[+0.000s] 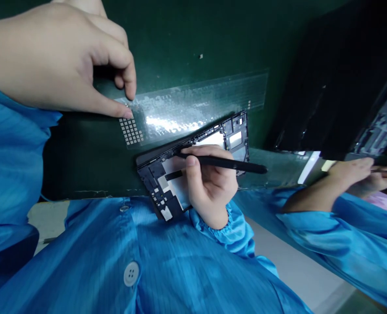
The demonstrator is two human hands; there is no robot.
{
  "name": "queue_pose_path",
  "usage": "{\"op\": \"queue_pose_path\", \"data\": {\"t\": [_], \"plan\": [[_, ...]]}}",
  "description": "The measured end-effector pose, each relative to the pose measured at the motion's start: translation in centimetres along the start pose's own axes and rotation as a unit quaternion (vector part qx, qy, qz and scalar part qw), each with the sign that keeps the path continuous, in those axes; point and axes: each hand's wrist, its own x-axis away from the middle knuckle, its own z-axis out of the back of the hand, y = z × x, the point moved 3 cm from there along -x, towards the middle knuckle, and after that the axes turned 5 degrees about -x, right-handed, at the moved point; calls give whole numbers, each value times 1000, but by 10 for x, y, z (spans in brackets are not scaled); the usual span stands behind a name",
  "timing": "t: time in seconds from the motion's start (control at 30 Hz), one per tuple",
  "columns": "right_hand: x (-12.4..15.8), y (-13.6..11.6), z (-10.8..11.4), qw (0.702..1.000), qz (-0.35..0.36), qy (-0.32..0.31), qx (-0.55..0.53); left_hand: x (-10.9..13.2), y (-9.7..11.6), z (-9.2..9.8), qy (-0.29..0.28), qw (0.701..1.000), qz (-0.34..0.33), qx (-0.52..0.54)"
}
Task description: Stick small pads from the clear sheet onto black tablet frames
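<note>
The black frame (179, 186) sits mid-view, jutting over the table (180, 37) edge, its long axis running from eight o'clock to two, its surface mottled with silvery-white panels and small pale blocks. The right hand (212, 185) grasps a black tool (234, 164) over it; at ten o'clock, the left hand (91, 61) touches a clear sheet (196, 102), whether pinching I cannot tell.
</note>
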Motion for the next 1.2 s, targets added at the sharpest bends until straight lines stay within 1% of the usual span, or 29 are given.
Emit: {"op": "queue_pose_path", "data": {"t": [0.1, 0.2, 0.27, 0.33, 0.37, 0.43, 0.53, 0.7, 0.83, 0.9, 0.93, 0.97, 1.0, 1.07, 1.1, 1.17, 1.2], "plan": [[-14, -17, 3, 998, -6, -46, 43, -1, 0, 0, -4, 1000, 12, 16], [-49, -22, -2, 991, -15, -129, 9, -1, 4, 1, 0, 999, 12, 32], [-77, -16, -13, 976, -15, -218, -23, -1, 10, 3, 2, 999, 18, 36], [-102, -6, -29, 950, -16, -309, -50, -2, 15, 5, 1, 999, 28, 35], [-111, -1, -35, 937, -14, -343, -61, -2, 17, 6, -3, 999, 33, 31], [-122, 7, -44, 922, -17, -381, -71, -3, 20, 8, -15, 999, 39, 21], [-124, 10, -46, 915, -40, -394, -79, -5, 20, 8, -28, 999, 41, 17], [-121, 3, -42, 918, -84, -378, -83, -4, 19, 7, -28, 999, 42, 13], [-124, 2, -45, 914, -70, -396, -53, -5, 19, 8, -30, 998, 55, 16], [-125, 5, -45, 910, -71, -402, -71, -5, 19, 8, -33, 998, 55, 12], [-124, 8, -42, 911, -82, -391, -103, -5, 19, 8, -33, 998, 53, 12], [-122, 11, -37, 914, -97, -365, -146, -4, 19, 8, -31, 998, 51, 13], [-119, 15, -29, 919, -113, -326, -191, -4, 18, 7, -27, 998, 46, 15], [-107, 23, -8, 940, -121, -207, -243, -2, 15, 6, -16, 999, 37, 22], [-99, 27, 6, 956, -112, -133, -235, -1, 13, 5, -13, 999, 30, 27], [-76, 33, 31, 982, -82, 18, -168, 0, 10, 3, -5, 999, 17, 41], [-64, 35, 40, 986, -69, 77, -131, 1, 8, 2, 1, 999, 13, 46]]}}
